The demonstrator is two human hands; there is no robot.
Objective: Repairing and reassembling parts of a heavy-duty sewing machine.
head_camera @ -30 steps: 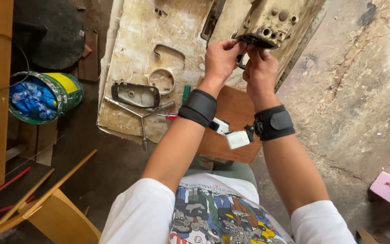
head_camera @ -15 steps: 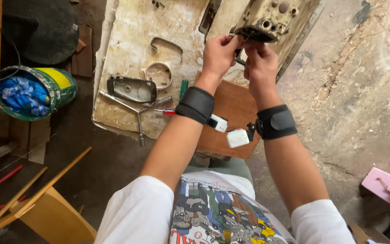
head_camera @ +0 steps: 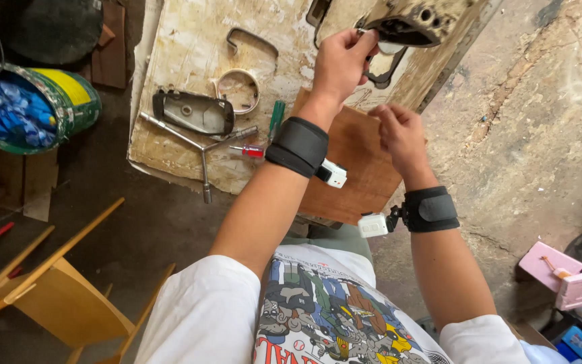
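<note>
2 hands: left hand (head_camera: 339,62) fingers pinch the grimy metal part (head_camera: 417,20); right hand (head_camera: 399,131) below, loosely curled.

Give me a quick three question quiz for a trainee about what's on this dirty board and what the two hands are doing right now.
1. True or false: the right hand grips the grimy metal part.
2. Which tool lies beside the dark oval cover on the board? A) hammer B) T-shaped wrench C) saw
3. What sits left of the board on the floor?

Key
1. False: the left hand holds it; the right hand hangs free below, over the brown wooden panel.
2. B
3. A green and yellow can stuffed with blue plastic.
</note>
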